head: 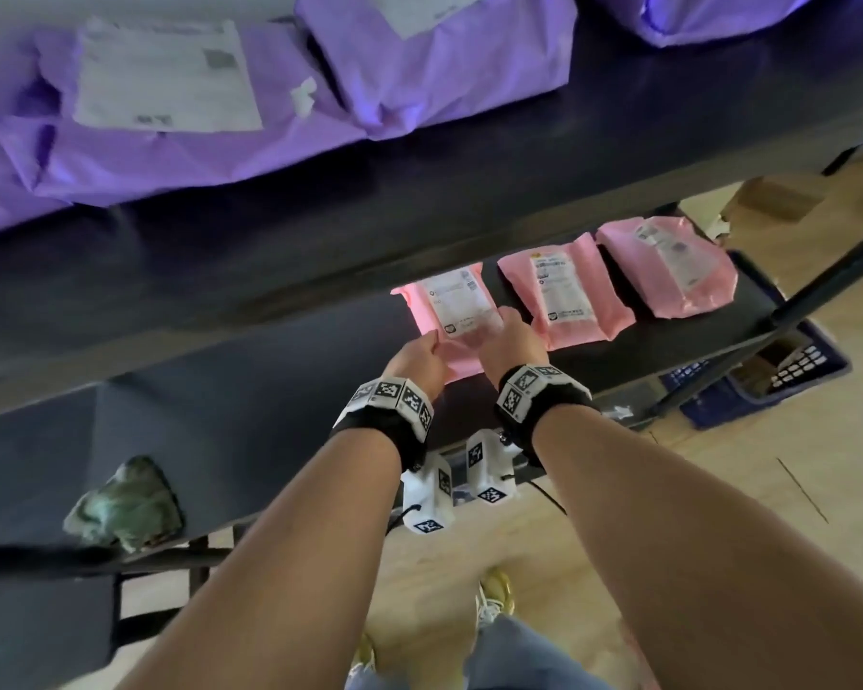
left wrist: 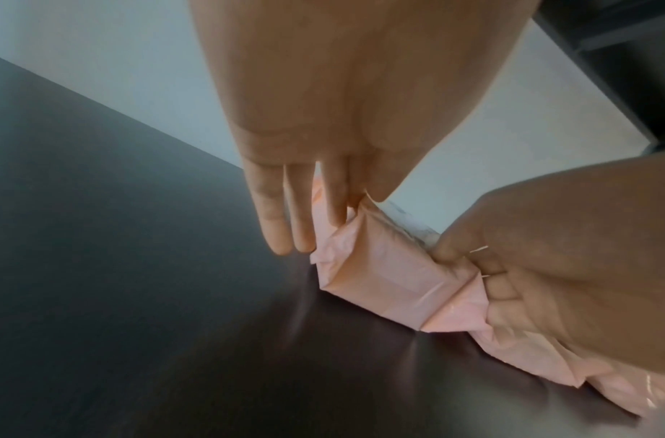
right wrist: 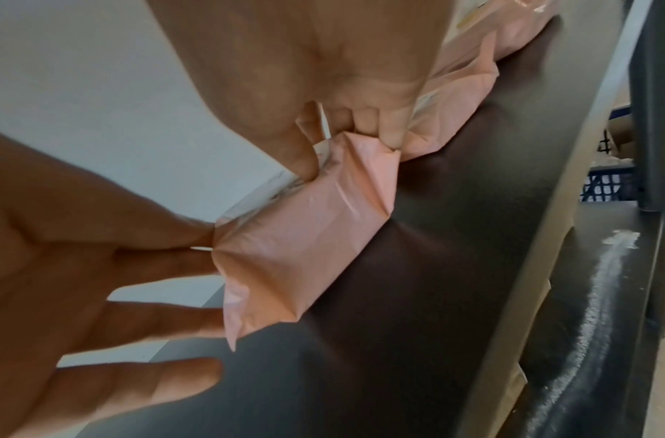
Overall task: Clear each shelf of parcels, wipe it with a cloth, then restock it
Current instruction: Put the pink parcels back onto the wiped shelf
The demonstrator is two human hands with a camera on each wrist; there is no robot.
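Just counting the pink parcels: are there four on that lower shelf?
No, the head view shows three: the held parcel, the middle parcel and the right parcel.

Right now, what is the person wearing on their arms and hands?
Both forearms and hands are bare, with no sleeves or gloves. Each wrist carries a black band ringed with white blocks printed with black square marker codes. Under each wrist hangs a white camera box with the same markers and a thin black cable.
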